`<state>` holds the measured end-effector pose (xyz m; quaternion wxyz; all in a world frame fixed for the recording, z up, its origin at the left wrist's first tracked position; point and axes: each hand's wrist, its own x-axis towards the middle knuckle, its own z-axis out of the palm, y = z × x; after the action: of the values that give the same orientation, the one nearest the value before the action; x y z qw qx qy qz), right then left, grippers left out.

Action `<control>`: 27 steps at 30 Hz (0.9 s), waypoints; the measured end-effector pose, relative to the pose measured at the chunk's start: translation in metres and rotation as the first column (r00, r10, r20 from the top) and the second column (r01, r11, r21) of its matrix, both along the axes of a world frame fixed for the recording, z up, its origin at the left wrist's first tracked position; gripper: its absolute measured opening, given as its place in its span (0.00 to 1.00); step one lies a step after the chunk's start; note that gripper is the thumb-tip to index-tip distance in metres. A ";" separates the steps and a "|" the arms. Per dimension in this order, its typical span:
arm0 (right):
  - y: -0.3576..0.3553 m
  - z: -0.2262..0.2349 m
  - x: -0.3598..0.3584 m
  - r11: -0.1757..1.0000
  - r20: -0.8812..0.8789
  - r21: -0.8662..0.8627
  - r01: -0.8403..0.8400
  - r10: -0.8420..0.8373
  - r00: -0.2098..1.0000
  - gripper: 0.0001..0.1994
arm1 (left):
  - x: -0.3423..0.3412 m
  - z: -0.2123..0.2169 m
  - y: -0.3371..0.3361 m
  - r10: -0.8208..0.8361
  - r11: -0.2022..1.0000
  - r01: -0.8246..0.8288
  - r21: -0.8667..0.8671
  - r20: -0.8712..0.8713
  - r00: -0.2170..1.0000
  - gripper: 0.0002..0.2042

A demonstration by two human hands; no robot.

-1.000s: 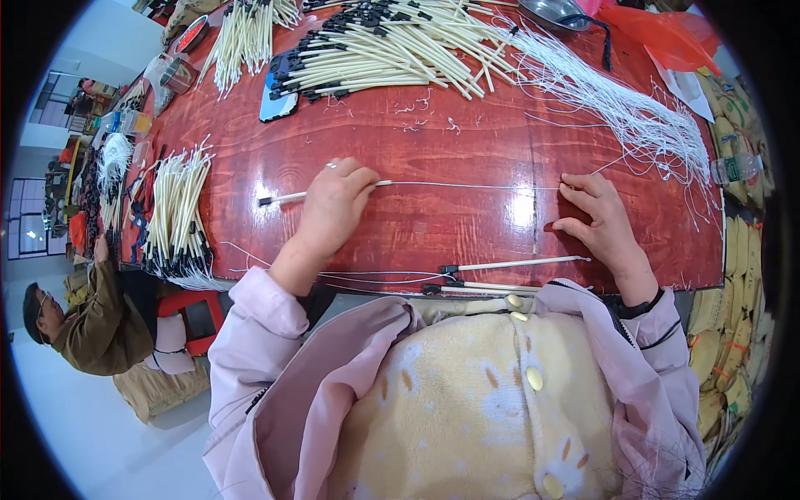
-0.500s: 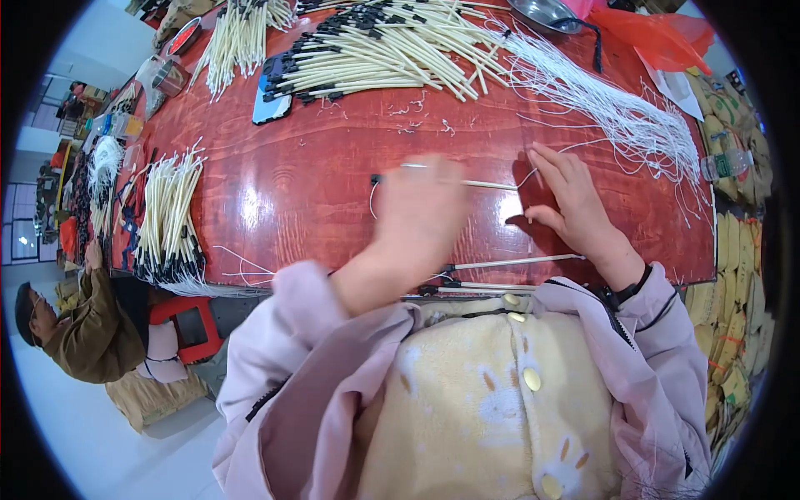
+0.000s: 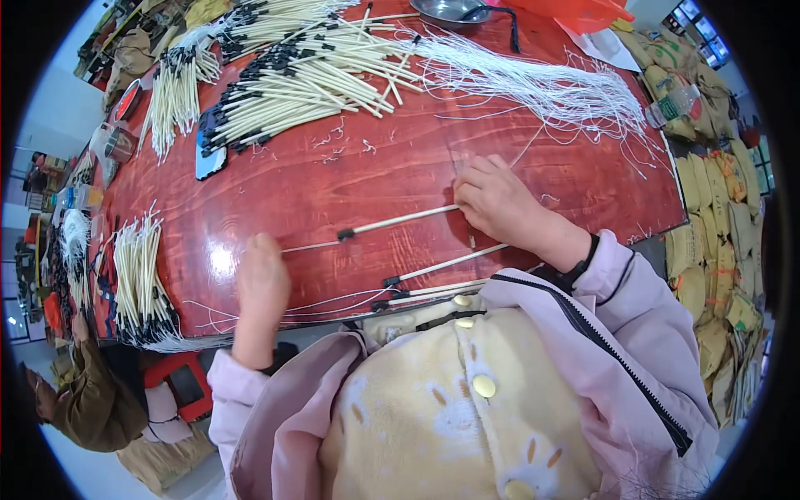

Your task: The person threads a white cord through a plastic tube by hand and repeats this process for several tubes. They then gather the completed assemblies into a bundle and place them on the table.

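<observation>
The right hand pinches one end of a thin cream stick with a black tip, its fingers closed on it, while the left hand lies with fingers together over the thin strand at the stick's far end; I cannot tell whether it grips it. The stick lies flat across the middle of the red wooden tabletop. Doing this well seems to call for keeping the strand taut and the stick level. More finished sticks lie by the near edge; heaps of sticks and loose white strings crowd the far side. Another bundle sits left; stacked sacks line the room's right.
</observation>
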<state>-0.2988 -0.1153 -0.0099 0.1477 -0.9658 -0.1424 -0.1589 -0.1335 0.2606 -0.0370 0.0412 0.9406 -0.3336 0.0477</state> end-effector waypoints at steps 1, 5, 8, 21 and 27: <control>-0.004 -0.001 -0.009 1.000 -0.008 0.022 0.005 -0.005 1.000 0.06 | 0.004 -0.005 0.020 -0.004 1.000 0.002 0.031 0.052 0.999 0.05; -0.023 0.010 -0.040 0.999 -0.112 0.039 0.004 0.001 0.994 0.06 | 0.001 0.006 0.107 0.141 0.957 -0.178 0.230 0.170 0.975 0.06; -0.038 0.029 -0.062 0.992 -0.239 0.124 0.024 0.007 0.971 0.07 | 0.000 0.018 0.141 0.290 0.894 -0.305 0.329 0.096 0.952 0.08; -0.049 0.010 -0.061 0.990 -0.194 0.075 0.122 -0.106 0.975 0.23 | -0.061 0.053 -0.099 -0.595 0.803 0.489 -0.340 -0.413 0.689 0.09; -0.086 0.005 -0.061 0.959 -0.146 0.028 0.283 -0.276 0.950 0.24 | -0.029 0.063 -0.169 -0.591 0.806 0.560 -0.192 -0.316 0.742 0.13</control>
<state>-0.3600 -0.2011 -0.0049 0.1569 -0.9811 0.0106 -0.1131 -0.1622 0.0917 0.0262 0.1540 0.7809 -0.5919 -0.1268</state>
